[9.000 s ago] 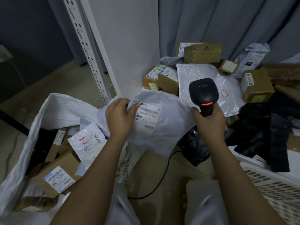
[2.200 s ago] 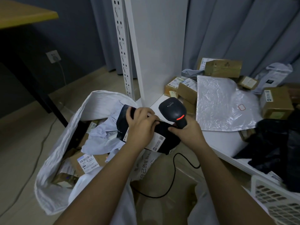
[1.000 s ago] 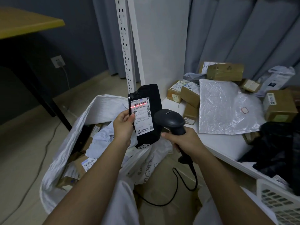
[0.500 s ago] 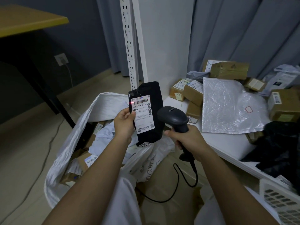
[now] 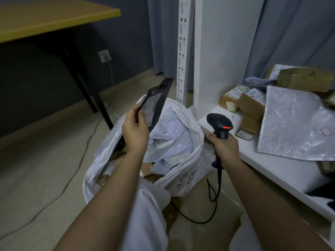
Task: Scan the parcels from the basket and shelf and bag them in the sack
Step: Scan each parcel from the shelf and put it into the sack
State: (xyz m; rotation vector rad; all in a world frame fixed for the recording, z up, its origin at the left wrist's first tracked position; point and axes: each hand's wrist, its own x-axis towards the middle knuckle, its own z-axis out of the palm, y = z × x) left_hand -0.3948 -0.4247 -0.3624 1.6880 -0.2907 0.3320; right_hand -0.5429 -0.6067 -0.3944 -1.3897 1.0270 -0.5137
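Observation:
My left hand (image 5: 135, 129) grips a flat black parcel (image 5: 155, 104) with a white label, tilted above the far left rim of the open white sack (image 5: 188, 156). The sack stands on the floor and holds pale mailers and brown boxes. Beside the sack's right rim, my right hand (image 5: 224, 147) holds a black barcode scanner (image 5: 220, 125) by its handle, its red light on. Brown boxes (image 5: 251, 104) and a large silver mailer (image 5: 293, 124) lie on the white shelf (image 5: 272, 169) to the right.
The scanner's black cable (image 5: 212, 201) loops down to the floor. A white perforated upright (image 5: 182, 49) and a white panel stand behind the sack. A yellow-topped table (image 5: 50, 17) with black legs is at the left, with a wall socket and a cord trailing across the floor.
My left hand has swung the black parcel left, away from the scanner, and tilted it flat over the sack. The scanner has dropped lower to the right, its beam off the label.

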